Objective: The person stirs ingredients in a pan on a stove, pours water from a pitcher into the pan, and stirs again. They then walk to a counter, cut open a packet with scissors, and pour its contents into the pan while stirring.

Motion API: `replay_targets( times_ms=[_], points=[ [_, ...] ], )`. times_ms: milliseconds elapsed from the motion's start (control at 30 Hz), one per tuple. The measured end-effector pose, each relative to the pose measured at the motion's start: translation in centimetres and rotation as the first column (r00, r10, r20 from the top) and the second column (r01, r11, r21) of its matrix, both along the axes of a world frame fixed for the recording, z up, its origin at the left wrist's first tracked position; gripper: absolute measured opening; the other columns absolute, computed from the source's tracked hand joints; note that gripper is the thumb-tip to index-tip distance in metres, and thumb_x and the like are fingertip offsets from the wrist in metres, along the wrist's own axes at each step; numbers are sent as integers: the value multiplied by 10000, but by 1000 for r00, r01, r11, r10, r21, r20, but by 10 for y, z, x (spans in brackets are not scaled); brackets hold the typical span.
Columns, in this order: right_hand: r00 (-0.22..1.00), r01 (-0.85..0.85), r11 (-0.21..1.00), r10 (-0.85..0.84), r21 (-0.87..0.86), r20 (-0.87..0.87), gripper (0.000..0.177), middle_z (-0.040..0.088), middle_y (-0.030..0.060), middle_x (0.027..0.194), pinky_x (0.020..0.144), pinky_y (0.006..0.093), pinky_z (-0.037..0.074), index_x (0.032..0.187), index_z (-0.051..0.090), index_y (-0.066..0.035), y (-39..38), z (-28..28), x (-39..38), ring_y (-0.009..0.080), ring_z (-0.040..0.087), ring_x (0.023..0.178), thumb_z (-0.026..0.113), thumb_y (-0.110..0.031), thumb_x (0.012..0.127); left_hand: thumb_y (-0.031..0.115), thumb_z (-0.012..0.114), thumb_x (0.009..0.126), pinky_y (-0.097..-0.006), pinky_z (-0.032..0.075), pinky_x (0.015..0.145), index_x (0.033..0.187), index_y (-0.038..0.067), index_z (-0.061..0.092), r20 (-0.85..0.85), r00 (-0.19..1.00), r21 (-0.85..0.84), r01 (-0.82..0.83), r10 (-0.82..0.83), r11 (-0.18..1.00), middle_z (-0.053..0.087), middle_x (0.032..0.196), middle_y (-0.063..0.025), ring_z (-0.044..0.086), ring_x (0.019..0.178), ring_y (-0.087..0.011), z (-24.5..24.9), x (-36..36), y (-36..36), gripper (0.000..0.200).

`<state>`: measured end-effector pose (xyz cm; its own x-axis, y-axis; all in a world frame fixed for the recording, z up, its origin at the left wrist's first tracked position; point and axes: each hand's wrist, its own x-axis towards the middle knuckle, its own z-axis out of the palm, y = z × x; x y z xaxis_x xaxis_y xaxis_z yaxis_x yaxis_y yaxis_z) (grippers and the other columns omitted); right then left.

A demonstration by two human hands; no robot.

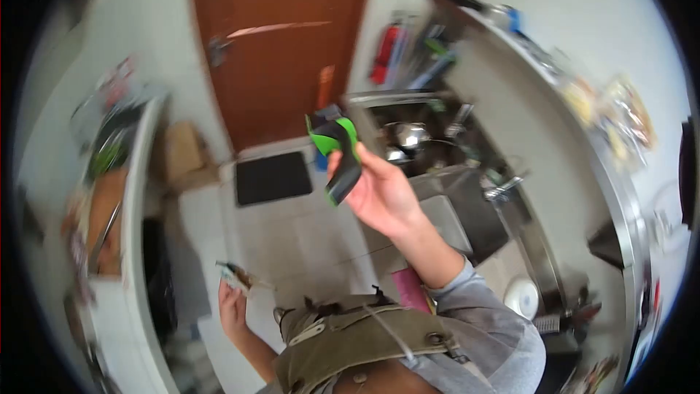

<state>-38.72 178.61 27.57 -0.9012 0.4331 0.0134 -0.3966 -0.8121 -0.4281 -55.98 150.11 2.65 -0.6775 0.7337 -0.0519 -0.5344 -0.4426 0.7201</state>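
My right hand [383, 193] is raised in front of me, its fingers closed around a black-and-green curved handheld tool [341, 138]. The tool's wider end points up and away, and its narrow end hangs below my fingers. Its exact kind is not clear. Lower on the left, my left hand [232, 306] grips a small, flat, pale-and-dark item [237, 275], too blurred to name. An olive-green apron or bag [350, 343] covers my front.
A metal sink [372, 98] with shiny pots [410, 135] stands on the right, beside a counter with a faucet [503, 188]. Ahead are a brown door [281, 44] and a black mat [273, 179]. A white counter [135, 204] with a wooden board [109, 211] runs along the left.
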Motion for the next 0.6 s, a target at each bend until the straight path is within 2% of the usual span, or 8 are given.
replay_targets(
  times_ms=[67, 167, 200, 267, 367, 433, 467, 600],
  points=[
    [890, 348, 796, -447, 495, 94, 266, 556, 70, 870, 730, 288, 487, 1105, 409, -36, 41, 31, 29, 154, 567, 775, 446, -236, 933, 26, 587, 757, -361, 341, 968, 1260, -17, 382, -32, 971, -6, 235, -235, 972, 497, 1201, -95, 469, 1107, -227, 14, 6, 72, 545],
    [574, 453, -9, -763, 892, -299, 271, 554, 97, 852, 692, 304, 466, 1126, 383, -17, 120, 61, 65, 148, 557, 744, 469, -165, 917, 26, 591, 754, -350, 353, 958, 1238, -18, 402, -62, 891, -52, 446, -449, 893, 518, 1175, -100, 495, 1081, -221, 12, -10, 146, 521],
    [313, 217, -332, -867, 918, -388, 344, 575, 173, 871, 703, 368, 466, 1143, 373, 13, 155, 71, 82, 248, 591, 761, 510, -174, 889, 6, 579, 752, -336, 368, 935, 1236, -30, 400, -54, 864, -112, 493, -500, 863, 537, 1144, -107, 516, 1053, -213, 13, -14, 173, 517],
    [14, -97, -611, -790, 786, -613, 378, 580, 262, 905, 704, 430, 450, 1135, 394, 30, 210, 106, 111, 424, 570, 817, 516, -218, 877, -14, 567, 750, -321, 384, 913, 1233, -43, 397, -54, 825, -184, 545, -562, 818, 555, 1112, -114, 537, 1025, -206, 13, -27, 222, 513],
    [-161, -214, -654, -709, 726, -686, 352, 587, 240, 813, 646, 396, 454, 1037, 493, 46, 295, 146, 158, 359, 596, 751, 497, -273, 889, -24, 559, 770, -305, 401, 875, 1189, -24, 436, -55, 766, -221, 616, -640, 756, 582, 1065, -100, 557, 982, -186, 1, -31, 282, 436],
    [-233, -91, -434, -866, 896, -443, 361, 598, 210, 773, 604, 352, 462, 985, 523, 50, 350, 179, 175, 240, 612, 707, 473, -296, 893, -24, 559, 773, -307, 402, 873, 1188, -23, 439, -60, 729, -229, 655, -682, 720, 584, 1066, -101, 559, 980, -185, -5, -40, 339, 432],
    [-215, 63, -293, -938, 954, -273, 340, 592, 169, 767, 567, 309, 463, 936, 546, 52, 375, 197, 181, 162, 594, 690, 466, -274, 880, -25, 558, 775, -310, 403, 872, 1187, -21, 443, -55, 703, -237, 681, -709, 693, 586, 1067, -102, 561, 978, -184, -3, -46, 364, 428],
    [4, 485, -111, -992, 867, -129, 240, 528, 98, 757, 572, 289, 465, 946, 468, 50, 493, 242, 185, 164, 532, 639, 448, -177, 869, 0, 576, 784, -317, 397, 889, 1184, -17, 452, -62, 627, -271, 738, -777, 618, 588, 1076, -105, 559, 995, -187, 28, -62, 474, 418]
  ],
)
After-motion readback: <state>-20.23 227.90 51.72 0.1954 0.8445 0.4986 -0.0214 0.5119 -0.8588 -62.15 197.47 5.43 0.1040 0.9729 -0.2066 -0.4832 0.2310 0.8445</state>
